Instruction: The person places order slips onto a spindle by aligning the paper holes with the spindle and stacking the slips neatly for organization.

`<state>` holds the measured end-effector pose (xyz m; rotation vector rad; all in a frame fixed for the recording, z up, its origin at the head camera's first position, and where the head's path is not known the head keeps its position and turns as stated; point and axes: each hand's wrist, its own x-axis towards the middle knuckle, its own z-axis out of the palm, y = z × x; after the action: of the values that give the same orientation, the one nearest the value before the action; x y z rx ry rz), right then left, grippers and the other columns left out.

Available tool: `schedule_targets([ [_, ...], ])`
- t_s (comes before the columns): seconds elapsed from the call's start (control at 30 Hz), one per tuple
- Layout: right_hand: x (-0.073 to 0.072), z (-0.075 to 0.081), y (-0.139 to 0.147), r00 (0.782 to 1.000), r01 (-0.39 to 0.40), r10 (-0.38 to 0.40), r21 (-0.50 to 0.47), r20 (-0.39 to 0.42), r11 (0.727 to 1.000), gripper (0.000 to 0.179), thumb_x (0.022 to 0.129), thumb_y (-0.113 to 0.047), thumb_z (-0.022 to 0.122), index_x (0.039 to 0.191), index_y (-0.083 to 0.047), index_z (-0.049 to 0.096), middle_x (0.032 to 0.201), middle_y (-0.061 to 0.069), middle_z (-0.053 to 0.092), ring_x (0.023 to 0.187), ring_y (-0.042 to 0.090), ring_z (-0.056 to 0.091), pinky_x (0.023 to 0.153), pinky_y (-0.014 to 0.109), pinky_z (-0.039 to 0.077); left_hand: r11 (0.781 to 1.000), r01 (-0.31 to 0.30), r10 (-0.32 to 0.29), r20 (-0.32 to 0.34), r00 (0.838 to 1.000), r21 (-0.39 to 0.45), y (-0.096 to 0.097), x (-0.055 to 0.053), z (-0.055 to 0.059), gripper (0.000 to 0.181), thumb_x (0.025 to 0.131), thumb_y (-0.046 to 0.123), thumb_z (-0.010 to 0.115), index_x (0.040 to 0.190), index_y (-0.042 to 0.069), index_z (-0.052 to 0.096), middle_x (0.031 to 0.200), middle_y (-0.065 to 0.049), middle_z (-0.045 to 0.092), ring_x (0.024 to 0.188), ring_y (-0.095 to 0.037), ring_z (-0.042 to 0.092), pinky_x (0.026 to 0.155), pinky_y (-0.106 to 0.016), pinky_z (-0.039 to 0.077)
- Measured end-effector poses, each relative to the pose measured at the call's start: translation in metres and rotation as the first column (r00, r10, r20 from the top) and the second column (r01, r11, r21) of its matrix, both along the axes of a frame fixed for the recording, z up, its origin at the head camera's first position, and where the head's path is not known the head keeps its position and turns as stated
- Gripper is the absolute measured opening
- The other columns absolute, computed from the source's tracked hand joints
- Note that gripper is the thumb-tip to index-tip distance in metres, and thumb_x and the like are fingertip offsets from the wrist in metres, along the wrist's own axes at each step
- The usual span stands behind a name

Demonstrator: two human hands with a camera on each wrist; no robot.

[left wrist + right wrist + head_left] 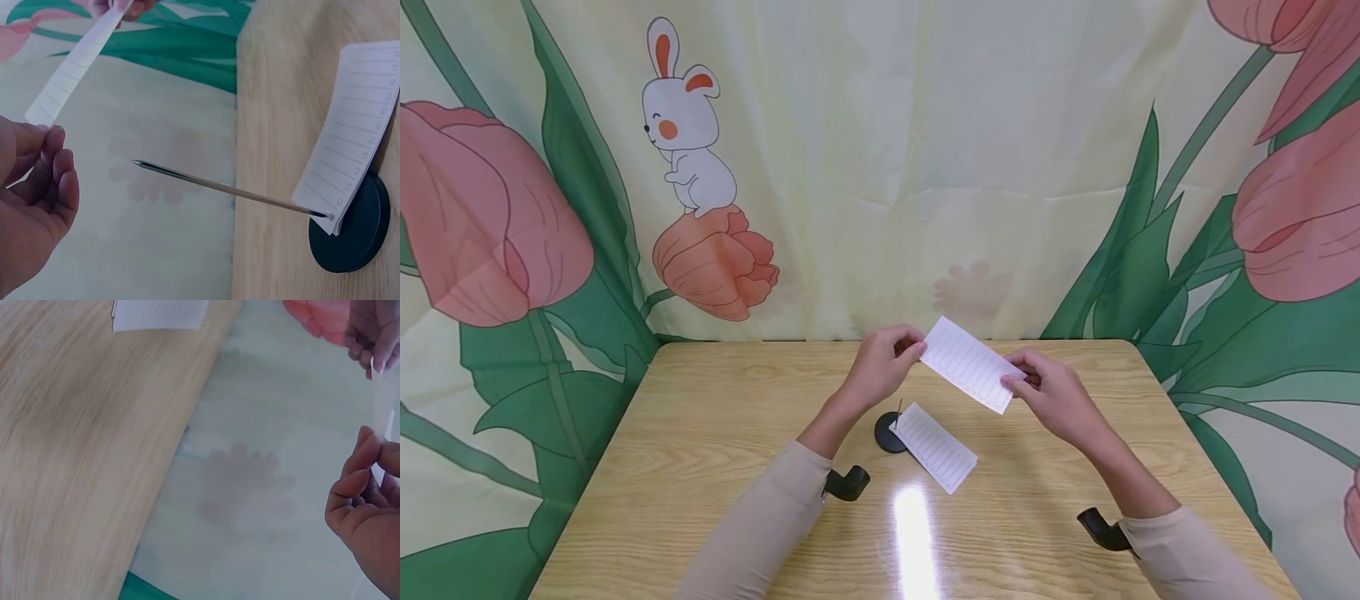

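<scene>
Between the two hands a lined white paper slip (972,365) is stretched out, raised over the table and printed with small checkboxes along one edge. The left hand (886,360) pinches its left end between thumb and fingers; the right hand (1049,392) pinches the right end. Below them stands a bill spike with a round black base (887,439) and a thin pointed metal rod (219,187). A stack of similar slips (936,450) is pierced near one corner by the rod and hangs out over the base toward the right. The rod's tip is bare.
The wooden table (737,433) has its far edge against a curtain (850,167) printed with tulips and a rabbit. Black wrist mounts (847,483) sit at both sleeves. A bright light reflection (914,533) lies on the near tabletop.
</scene>
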<state>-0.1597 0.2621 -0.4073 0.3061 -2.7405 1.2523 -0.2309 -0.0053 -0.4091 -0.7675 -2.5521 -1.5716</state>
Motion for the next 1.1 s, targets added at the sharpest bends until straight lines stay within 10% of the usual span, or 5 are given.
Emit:
schedule_targets([
  [1.1,0.016,-0.035,-0.017,0.991,-0.036,0.047,-0.092,0.123,0.995,0.017,0.098,-0.004,0.068,0.115,-0.001,0.067,0.104,0.014,0.073,0.087,0.018,0.071,0.071,0.025,0.057,0.997,0.040,-0.031,0.132,0.991,-0.060,-0.025,0.014,-0.024,0.010,0.101,0.011,0.066,0.094,0.009,0.073,0.082,-0.013,0.067,0.065,-0.013,0.049,0.057,-0.022,0.039],
])
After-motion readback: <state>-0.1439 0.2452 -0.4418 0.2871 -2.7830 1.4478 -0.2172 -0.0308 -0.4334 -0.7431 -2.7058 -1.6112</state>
